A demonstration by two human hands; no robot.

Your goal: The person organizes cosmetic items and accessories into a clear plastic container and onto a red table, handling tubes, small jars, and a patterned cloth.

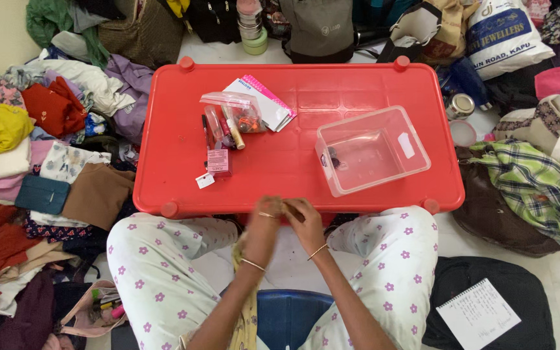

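At the near edge of the red table I see my left hand and right hand meeting, fingertips pinched together on something too small and blurred to name. Farther out, a clear plastic box sits right, a zip pouch of cosmetics left.

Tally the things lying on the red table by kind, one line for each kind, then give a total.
Clear plastic box: 1
Clear zip pouch: 1
Notepad: 1
Small pink packet: 1
White tag: 1
Total: 5, leaving out the loose sticks by the pouch, too crowded to count.
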